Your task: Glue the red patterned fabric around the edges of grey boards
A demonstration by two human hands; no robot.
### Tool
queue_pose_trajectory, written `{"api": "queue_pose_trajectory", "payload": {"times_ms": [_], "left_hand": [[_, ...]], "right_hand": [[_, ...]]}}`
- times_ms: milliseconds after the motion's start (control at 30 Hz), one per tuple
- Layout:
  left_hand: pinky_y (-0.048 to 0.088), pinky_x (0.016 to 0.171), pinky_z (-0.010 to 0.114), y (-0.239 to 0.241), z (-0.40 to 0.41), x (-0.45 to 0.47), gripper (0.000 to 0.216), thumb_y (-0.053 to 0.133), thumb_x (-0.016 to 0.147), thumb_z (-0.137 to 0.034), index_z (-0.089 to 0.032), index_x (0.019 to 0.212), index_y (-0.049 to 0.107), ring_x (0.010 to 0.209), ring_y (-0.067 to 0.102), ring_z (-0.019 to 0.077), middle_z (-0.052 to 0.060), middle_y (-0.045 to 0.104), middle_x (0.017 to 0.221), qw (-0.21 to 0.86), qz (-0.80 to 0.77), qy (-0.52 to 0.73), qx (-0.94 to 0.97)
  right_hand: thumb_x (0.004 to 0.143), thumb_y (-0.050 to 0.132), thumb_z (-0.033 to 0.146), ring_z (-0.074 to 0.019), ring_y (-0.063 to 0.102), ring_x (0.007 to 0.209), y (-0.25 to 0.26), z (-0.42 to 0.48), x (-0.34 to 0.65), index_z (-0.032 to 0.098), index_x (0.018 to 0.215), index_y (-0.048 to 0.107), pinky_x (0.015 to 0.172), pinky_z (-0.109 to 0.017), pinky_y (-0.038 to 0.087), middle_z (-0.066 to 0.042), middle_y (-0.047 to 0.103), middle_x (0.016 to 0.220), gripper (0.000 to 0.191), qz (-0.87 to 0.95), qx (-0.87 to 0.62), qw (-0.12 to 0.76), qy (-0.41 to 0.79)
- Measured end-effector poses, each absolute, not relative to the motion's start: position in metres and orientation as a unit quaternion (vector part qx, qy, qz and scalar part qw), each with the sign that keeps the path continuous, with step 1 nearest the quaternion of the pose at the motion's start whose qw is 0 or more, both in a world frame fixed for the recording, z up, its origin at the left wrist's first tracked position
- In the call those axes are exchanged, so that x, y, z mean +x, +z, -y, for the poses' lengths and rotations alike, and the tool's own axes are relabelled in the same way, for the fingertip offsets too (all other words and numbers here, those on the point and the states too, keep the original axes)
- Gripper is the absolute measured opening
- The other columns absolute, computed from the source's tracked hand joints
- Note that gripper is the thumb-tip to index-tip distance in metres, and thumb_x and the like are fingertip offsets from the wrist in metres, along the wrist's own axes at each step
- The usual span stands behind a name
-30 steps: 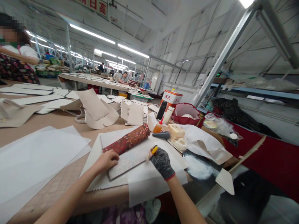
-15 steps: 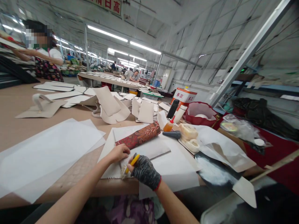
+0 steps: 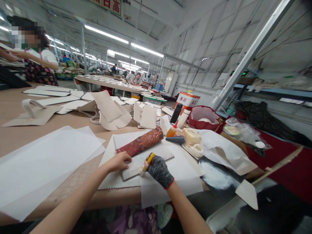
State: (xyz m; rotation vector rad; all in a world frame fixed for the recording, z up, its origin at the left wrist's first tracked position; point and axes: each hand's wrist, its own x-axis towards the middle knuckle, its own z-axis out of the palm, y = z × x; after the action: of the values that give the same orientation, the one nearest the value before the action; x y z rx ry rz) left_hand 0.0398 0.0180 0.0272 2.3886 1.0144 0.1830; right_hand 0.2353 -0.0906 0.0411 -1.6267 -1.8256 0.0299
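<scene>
My left hand [image 3: 118, 161] is bare and presses fingers-down on the near left corner of a flat grey panel [image 3: 159, 153] lying on white paper. A dark red floral-patterned roll of material [image 3: 140, 142] curls up along the panel's far edge. My right hand [image 3: 158, 169] wears a dark speckled glove with a red cuff and is closed round a yellow-handled brush [image 3: 147, 161]. The brush tip rests on the panel's near part, just right of my left hand.
Beyond the panel stand an orange glue bottle [image 3: 172, 130], a black tool [image 3: 175, 139], tape rolls [image 3: 192, 140], a black bottle [image 3: 176, 113] and a red basket [image 3: 204, 117]. White sheets [image 3: 46, 161] lie left. Beige bag pieces [image 3: 110, 110] fill the far table. A person [image 3: 34, 58] stands far left.
My right hand with the brush swept from the panel's right side to its near left corner, then back right a little. My left hand stayed pressed on the panel.
</scene>
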Motion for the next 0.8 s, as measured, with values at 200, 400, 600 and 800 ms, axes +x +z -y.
{"api": "queue_pose_trajectory", "payload": {"times_ms": [200,400,600,800], "left_hand": [[0.042,0.084,0.029,0.038,-0.013,0.041,0.048,0.069,0.052,-0.029,-0.017,0.098,0.064,0.097,0.052,0.0234,0.007,0.056,0.103,0.223,-0.356,0.007,0.908],[0.041,0.082,0.027,0.026,-0.019,0.046,0.013,0.053,0.062,-0.020,-0.019,0.068,0.065,0.090,0.054,0.0194,0.005,0.058,0.093,0.193,-0.333,0.045,0.922],[0.041,0.069,0.025,0.025,-0.027,0.047,0.013,0.047,0.064,-0.018,-0.017,0.063,0.059,0.076,0.058,0.0168,0.003,0.061,0.079,0.199,-0.360,0.053,0.910],[0.040,0.060,0.024,0.017,-0.039,0.044,0.020,0.039,0.077,-0.029,-0.018,0.073,0.055,0.067,0.059,0.0169,0.002,0.063,0.069,0.226,-0.483,0.130,0.836]], "right_hand": [[0.076,0.054,0.029,-0.0145,0.064,0.071,0.043,0.097,0.242,0.020,0.080,0.063,0.072,-0.025,0.049,-0.002,0.068,0.074,0.013,0.730,-0.563,0.376,0.092],[0.076,0.052,0.038,-0.0189,0.065,0.073,0.019,0.077,0.343,0.018,0.078,0.062,0.074,-0.031,0.051,-0.008,0.070,0.077,0.022,0.559,-0.703,0.440,0.007],[0.076,0.040,0.060,-0.0267,0.065,0.082,0.021,0.127,0.480,0.016,0.075,0.060,0.081,-0.042,0.048,-0.019,0.067,0.086,0.049,0.383,-0.804,0.439,-0.116],[0.069,0.050,0.059,-0.0370,0.064,0.080,0.022,0.222,0.549,0.019,0.064,0.056,0.075,-0.050,0.047,-0.022,0.066,0.076,0.040,0.314,-0.884,0.327,-0.115]]}}
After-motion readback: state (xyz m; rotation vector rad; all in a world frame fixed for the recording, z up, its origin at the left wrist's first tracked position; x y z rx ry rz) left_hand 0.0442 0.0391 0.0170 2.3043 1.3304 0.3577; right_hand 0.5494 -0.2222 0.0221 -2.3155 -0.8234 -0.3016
